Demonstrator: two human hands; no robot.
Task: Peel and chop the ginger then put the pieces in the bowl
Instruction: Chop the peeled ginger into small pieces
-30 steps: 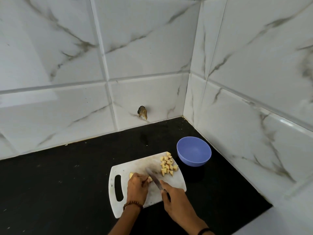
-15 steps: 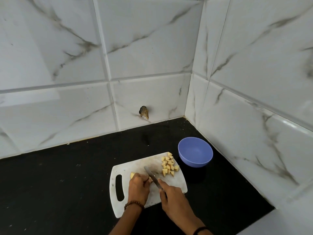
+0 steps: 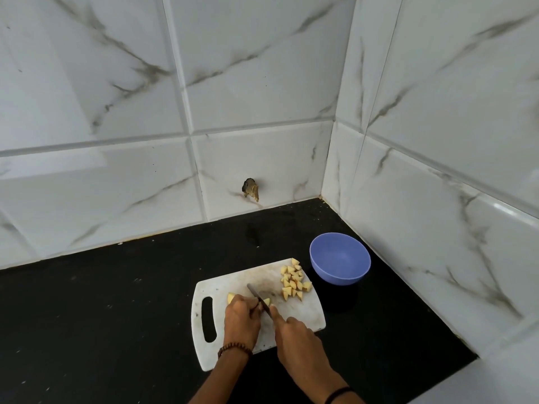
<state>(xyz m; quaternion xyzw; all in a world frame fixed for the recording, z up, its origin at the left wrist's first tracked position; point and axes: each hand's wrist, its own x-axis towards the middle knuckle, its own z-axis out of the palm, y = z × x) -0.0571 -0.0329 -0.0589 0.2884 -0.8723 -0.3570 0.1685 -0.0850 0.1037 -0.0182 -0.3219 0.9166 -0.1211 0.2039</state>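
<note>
A white cutting board (image 3: 221, 290) lies on the black counter. My left hand (image 3: 241, 317) presses a peeled yellow ginger piece (image 3: 231, 297) onto the board, most of it hidden under my fingers. My right hand (image 3: 296, 335) grips a small knife (image 3: 258, 295), its blade angled across the ginger just right of my left fingertips. Several chopped ginger pieces (image 3: 294, 279) sit heaped at the board's far right corner. An empty blue bowl (image 3: 339, 259) stands just beyond that corner, to the right.
White marble-look tiled walls (image 3: 262, 83) meet in a corner behind and to the right of the bowl. A small broken hole (image 3: 250, 189) shows low in the back wall. The black counter (image 3: 102, 301) stretches to the left of the board.
The knife blade has shifted left along the ginger, closer to my left fingertips. A cut slice now shows beside the blade. The view has drifted slightly.
</note>
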